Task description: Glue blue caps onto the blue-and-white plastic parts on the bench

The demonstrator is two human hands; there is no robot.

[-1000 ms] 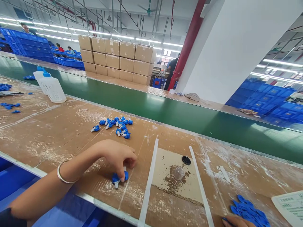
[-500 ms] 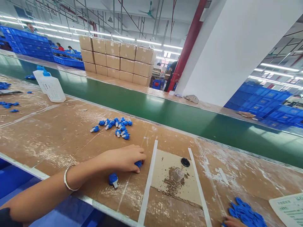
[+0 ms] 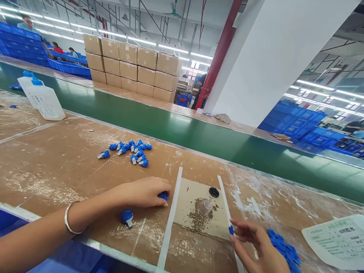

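You see stacked cardboard boxes (image 3: 133,70) at upper left beyond the green conveyor belt (image 3: 182,131), a white bottle (image 3: 42,100) at far left.

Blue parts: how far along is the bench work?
Done, it seems: a cluster of blue-and-white parts, one more by the wrist. In hand: left hand covers a part; right hand pinches a small blue piece. Left: the blue pile.

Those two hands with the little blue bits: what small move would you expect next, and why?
Probably the right hand carries its small blue piece leftwards to the blue part that the left hand pins to the bench. The right fingertips pinch the piece above the bench, apart from the left hand, so closing that gap seems the likely step.
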